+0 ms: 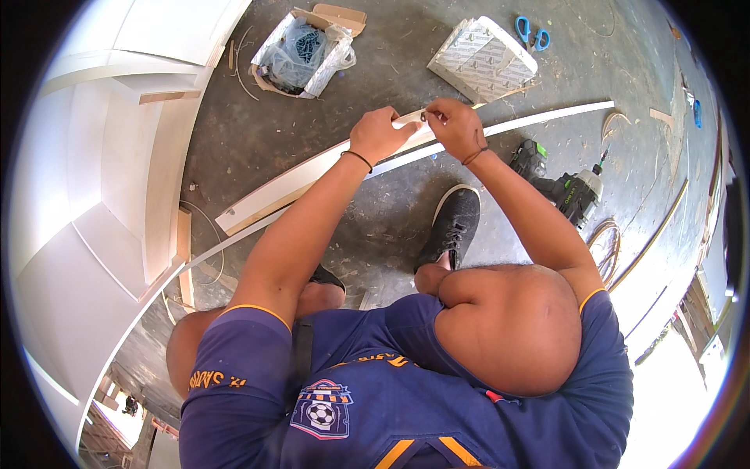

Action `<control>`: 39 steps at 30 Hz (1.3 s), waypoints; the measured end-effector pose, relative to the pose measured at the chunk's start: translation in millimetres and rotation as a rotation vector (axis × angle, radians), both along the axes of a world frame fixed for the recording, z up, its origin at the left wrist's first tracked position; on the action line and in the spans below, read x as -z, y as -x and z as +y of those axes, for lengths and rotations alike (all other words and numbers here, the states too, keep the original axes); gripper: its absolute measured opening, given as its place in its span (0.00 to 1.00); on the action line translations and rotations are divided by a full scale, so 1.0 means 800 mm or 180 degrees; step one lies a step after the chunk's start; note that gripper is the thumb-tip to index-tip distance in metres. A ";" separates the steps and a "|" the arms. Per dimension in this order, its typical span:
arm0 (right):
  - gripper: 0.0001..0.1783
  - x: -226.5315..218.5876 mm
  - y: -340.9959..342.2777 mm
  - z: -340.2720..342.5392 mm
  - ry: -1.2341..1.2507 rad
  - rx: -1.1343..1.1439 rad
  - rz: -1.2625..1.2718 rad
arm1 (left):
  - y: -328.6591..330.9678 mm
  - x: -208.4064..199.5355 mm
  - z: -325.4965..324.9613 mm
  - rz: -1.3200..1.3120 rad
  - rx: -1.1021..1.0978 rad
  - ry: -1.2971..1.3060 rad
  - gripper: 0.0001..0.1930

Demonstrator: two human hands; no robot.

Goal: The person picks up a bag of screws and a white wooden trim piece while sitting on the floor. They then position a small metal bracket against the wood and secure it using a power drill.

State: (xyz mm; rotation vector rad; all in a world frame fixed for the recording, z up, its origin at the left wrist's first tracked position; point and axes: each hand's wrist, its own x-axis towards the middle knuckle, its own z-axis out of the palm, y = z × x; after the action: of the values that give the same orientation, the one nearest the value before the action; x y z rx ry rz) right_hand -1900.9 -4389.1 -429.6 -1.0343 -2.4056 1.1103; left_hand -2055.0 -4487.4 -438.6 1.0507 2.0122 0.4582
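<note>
A narrow white board [293, 178] with a bare wooden edge slants across the floor in front of my feet. My left hand [379, 134] is closed over its upper part, thumb stretched toward my right hand. At the board's far end, my right hand [457, 131] pinches a small dark metal piece [424, 116]; its exact kind is too small to tell. A long thin white strip [539, 122] runs just on my side of the board, passing under my forearms.
An open carton [320, 80] holds a plastic bag of dark screws. Beyond my right hand are a whitish printed package [483, 59] and blue-handled scissors [533, 35]. A cordless drill [576, 191] lies right of my shoe [453, 227]. White cabinet panels [109, 164] stand at left.
</note>
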 end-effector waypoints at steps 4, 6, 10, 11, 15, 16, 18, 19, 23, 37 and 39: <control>0.04 -0.001 -0.001 0.002 -0.0823 -0.0464 0.0070 | -0.001 -0.004 0.002 -0.0003 0.0005 0.0012 0.28; 0.04 -0.003 0.001 0.000 -0.0827 -0.0484 -0.0004 | -0.001 -0.003 0.001 -0.0006 -0.0007 -0.0020 0.28; 0.05 -0.005 0.003 -0.001 -0.0803 -0.0433 0.0017 | -0.004 -0.002 0.000 0.0019 -0.0072 -0.0066 0.28; 0.05 -0.005 0.002 -0.001 -0.0785 -0.0415 0.0022 | -0.005 -0.002 0.001 0.0040 -0.0088 -0.0050 0.28; 0.06 -0.003 -0.002 -0.001 -0.0655 -0.0360 -0.0005 | -0.007 0.000 0.003 0.0175 -0.0061 -0.0010 0.27; 0.07 -0.002 -0.003 -0.001 -0.0608 -0.0348 -0.0022 | -0.007 0.002 0.002 0.0192 -0.0065 -0.0020 0.27; 0.06 -0.001 -0.004 -0.001 -0.0655 -0.0356 -0.0007 | -0.007 0.003 0.002 0.0216 -0.0074 -0.0021 0.26; 0.06 0.000 -0.004 0.000 -0.0679 -0.0358 0.0000 | -0.008 0.002 0.003 0.0225 -0.0080 -0.0012 0.26; 0.04 0.003 -0.004 0.003 -0.0749 -0.0420 0.0007 | -0.008 0.001 0.005 0.0233 -0.0064 0.0031 0.25; 0.04 -0.001 0.000 0.005 -0.0713 -0.0448 0.0025 | -0.001 0.008 0.012 -0.0199 0.0101 -0.0264 0.20; 0.04 0.001 -0.002 0.006 -0.0718 -0.0456 0.0039 | -0.002 0.008 0.012 -0.0217 0.0079 -0.0259 0.19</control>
State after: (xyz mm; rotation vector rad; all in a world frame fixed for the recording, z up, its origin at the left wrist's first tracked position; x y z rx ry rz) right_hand -1899.4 -4384.2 -430.4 -0.7911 -2.5565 0.8587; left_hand -2053.3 -4477.4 -445.2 1.0937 1.9323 0.5597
